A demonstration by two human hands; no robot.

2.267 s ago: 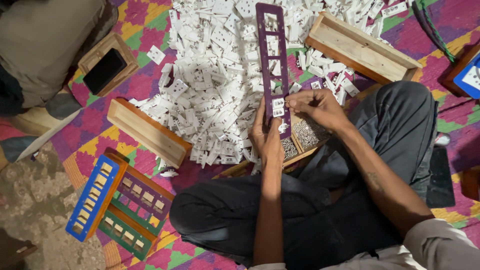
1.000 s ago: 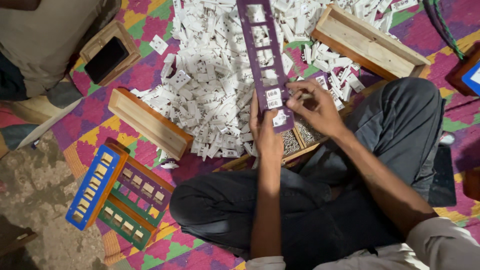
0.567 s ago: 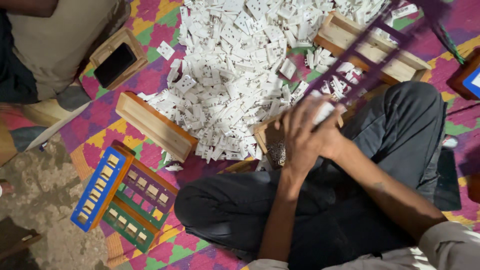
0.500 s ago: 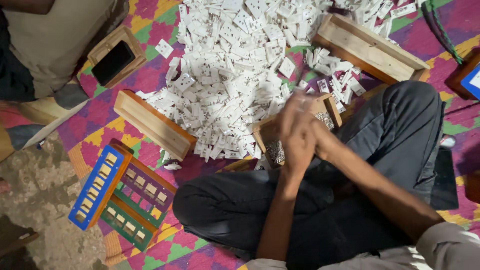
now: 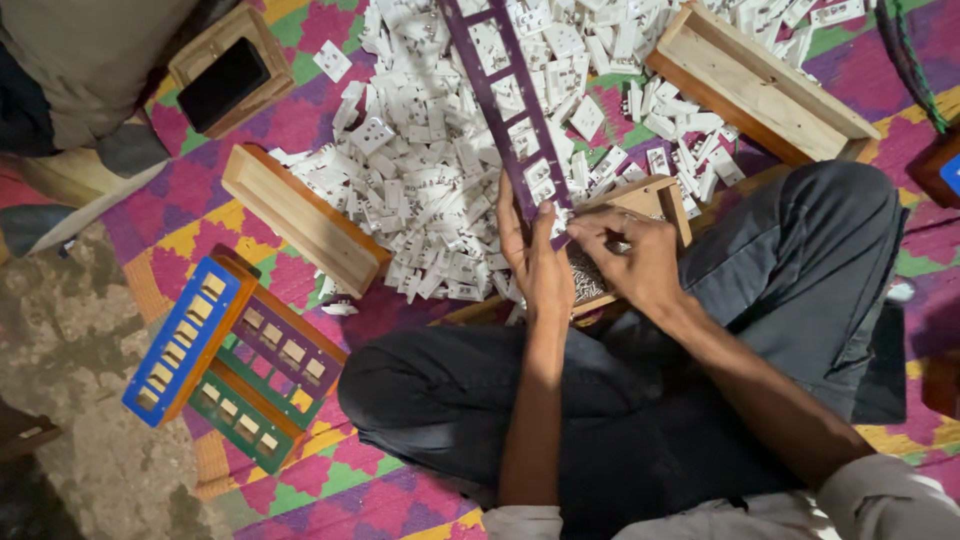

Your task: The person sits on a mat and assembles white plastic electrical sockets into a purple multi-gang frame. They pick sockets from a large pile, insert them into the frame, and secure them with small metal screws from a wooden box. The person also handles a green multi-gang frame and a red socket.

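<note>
I sit cross-legged on a patterned mat. A long purple slotted frame (image 5: 505, 110) with white socket pieces set in its lower slots lies across a heap of white plastic socket parts (image 5: 440, 150). My left hand (image 5: 535, 262) grips the near end of the frame from the left. My right hand (image 5: 630, 255) pinches at the frame's near end from the right, fingers closed over a small wooden box (image 5: 645, 200) that holds small dark metal bits.
A wooden tray (image 5: 300, 215) lies left of the heap, another wooden tray (image 5: 760, 85) at the back right. Stacked blue, purple and green slotted frames (image 5: 230, 360) rest at the left. A phone in a wooden box (image 5: 220, 75) and another seated person (image 5: 70, 60) are at the top left.
The purple frame was swung up and away to the right, then came back down onto the heap. Both hands now hold its near end again.
</note>
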